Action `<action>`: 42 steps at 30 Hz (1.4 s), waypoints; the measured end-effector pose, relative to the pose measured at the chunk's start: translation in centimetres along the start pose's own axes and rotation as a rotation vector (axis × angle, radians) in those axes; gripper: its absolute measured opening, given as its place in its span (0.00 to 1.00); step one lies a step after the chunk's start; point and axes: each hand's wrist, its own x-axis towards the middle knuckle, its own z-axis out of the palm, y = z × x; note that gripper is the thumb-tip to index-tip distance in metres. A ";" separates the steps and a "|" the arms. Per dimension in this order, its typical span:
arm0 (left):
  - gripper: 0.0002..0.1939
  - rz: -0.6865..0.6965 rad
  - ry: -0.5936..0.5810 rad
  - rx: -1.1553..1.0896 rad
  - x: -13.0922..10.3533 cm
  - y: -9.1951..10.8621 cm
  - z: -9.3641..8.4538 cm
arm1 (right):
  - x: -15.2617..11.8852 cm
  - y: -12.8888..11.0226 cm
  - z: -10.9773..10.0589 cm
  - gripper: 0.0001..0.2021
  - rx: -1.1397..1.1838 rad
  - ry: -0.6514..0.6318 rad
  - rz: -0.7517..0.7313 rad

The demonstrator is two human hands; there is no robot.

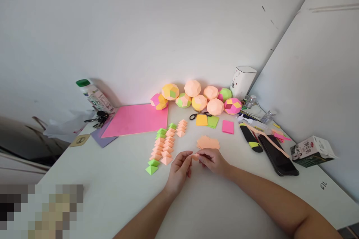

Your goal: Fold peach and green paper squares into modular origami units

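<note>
Between my two hands is a small piece of peach paper [195, 157], partly covered by the fingers. My left hand [181, 165] pinches its left side, and my right hand [212, 160] pinches its right side. Just beyond the right hand lies a loose pile of peach paper sheets [208, 142]. To the left, folded paper units run in rows, with peach ones [168, 143] in the middle and green ones [152, 168] at the near end. Further back, several faceted paper balls [192, 88] in peach, yellow, green and pink are stacked against the wall.
Scissors [193, 116] lie by yellow [201, 120], green [213, 121] and pink [227, 127] paper pads. At right are a black-and-yellow cutter [250, 138], a phone [277, 155] and a milk carton [312, 151]. Pink board [137, 119], keys [100, 118] and a green-capped bottle [95, 97] sit left.
</note>
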 end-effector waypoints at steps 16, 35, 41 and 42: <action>0.15 -0.004 -0.030 0.078 0.2 0.1 0.2 | 0.3 0.1 -0.2 0.13 0.136 -0.050 0.117; 0.14 0.005 0.085 -0.053 0.5 -0.2 0.0 | 0.3 0.2 -0.2 0.13 0.117 -0.059 0.120; 0.12 0.004 0.111 -0.062 0.5 -0.3 -0.2 | 0.2 0.3 -0.1 0.13 0.111 -0.058 0.118; 0.12 0.002 0.114 -0.064 0.5 -0.3 -0.2 | 0.2 0.3 -0.1 0.13 0.106 -0.058 0.119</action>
